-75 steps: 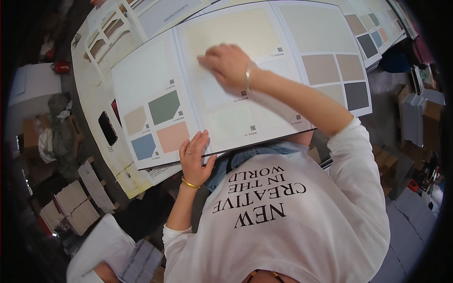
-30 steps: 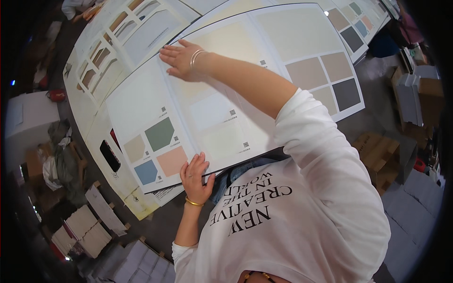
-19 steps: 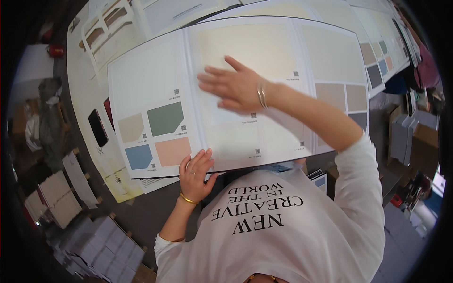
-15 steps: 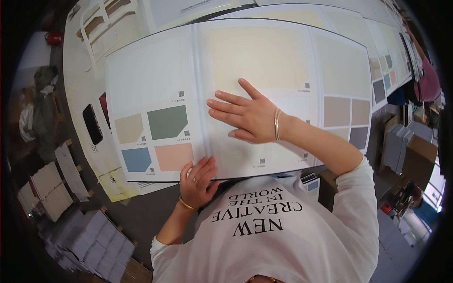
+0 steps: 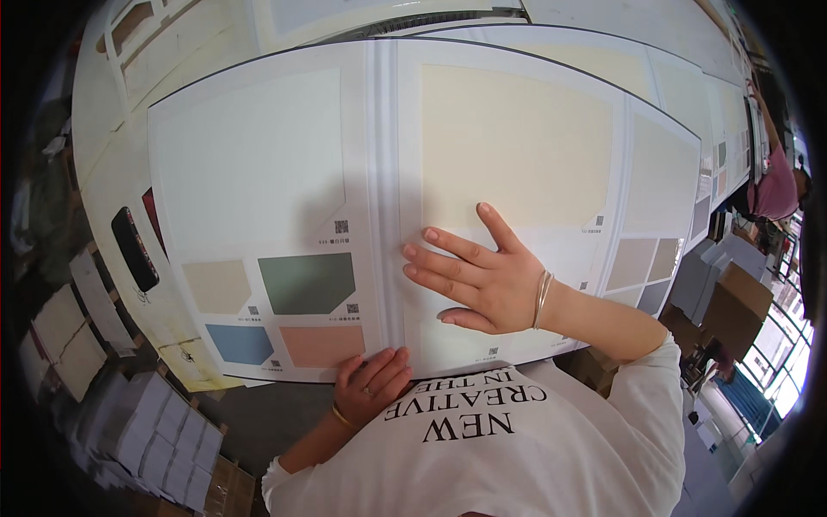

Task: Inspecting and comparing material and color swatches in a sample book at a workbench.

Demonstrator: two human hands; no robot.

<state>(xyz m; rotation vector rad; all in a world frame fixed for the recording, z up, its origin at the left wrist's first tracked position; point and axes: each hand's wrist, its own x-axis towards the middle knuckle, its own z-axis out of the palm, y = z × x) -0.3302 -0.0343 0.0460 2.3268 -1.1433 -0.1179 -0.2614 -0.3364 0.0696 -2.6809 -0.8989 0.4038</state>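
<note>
A large sample book (image 5: 383, 258) lies unfolded in front of me, its pale panels carrying color swatches and small square codes. My right hand (image 5: 482, 280) rests with fingers spread over the panel right of the central fold, just below a big cream swatch (image 5: 517, 142). At the book's near edge, beside a peach swatch (image 5: 323, 346), is my left hand (image 5: 370, 385). Its fingers lie outstretched over the edge close to the fold; whether the thumb is under the book cannot be seen. Green (image 5: 307, 284) and blue (image 5: 239, 345) swatches sit further left.
A dark phone (image 5: 135, 248) lies on the table left of the book. More swatch panels (image 5: 594, 62) extend behind and right. Stacked pale blocks (image 5: 164, 444) stand at lower left, a cardboard box (image 5: 736, 297) at right. Another person (image 5: 775, 185) is at far right.
The view has shifted, and the book appears larger and lower. My right hand stays spread on the panel, now showing nearer the cream swatch's lower edge. My left hand remains at the near edge.
</note>
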